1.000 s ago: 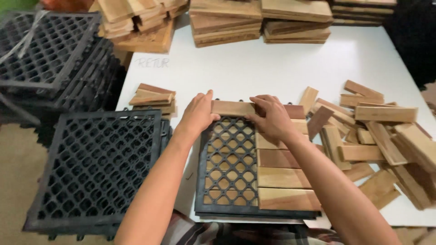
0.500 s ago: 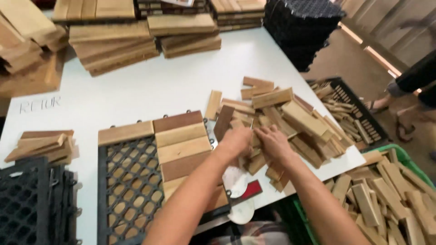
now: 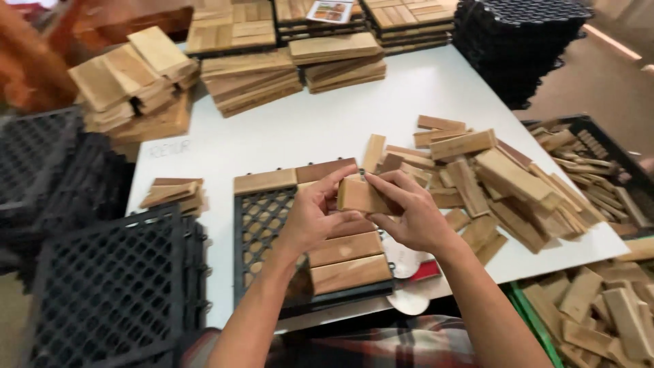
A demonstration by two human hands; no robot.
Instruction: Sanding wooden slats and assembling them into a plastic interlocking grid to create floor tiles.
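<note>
Holding a short wooden slat (image 3: 361, 196) between both hands above the black plastic grid (image 3: 262, 225), the person keeps it level over the partly filled tile. The left hand (image 3: 315, 217) closes its fingers on the slat's near-left end; the right hand (image 3: 409, 211) pinches the far-right end, thumb on top. The slat hovers at the grid's 1 o'clock corner, above the fitted slats (image 3: 346, 262), not yet seated. To do this well, in my judgement, the slat should be squared parallel to its neighbours and pressed evenly at both ends, so it does not tilt or jam.

Containers: a black crate (image 3: 599, 160) at 3 o'clock of the white surface (image 3: 286, 129) holds loose wood offcuts; a green bin (image 3: 528, 317) at 4 o'clock holds more blocks. A loose slat heap (image 3: 497, 180) lies at 2 o'clock of the grid, spare grids (image 3: 109, 286) at 8 o'clock, and finished tile stacks (image 3: 334, 58) at 12 o'clock.
</note>
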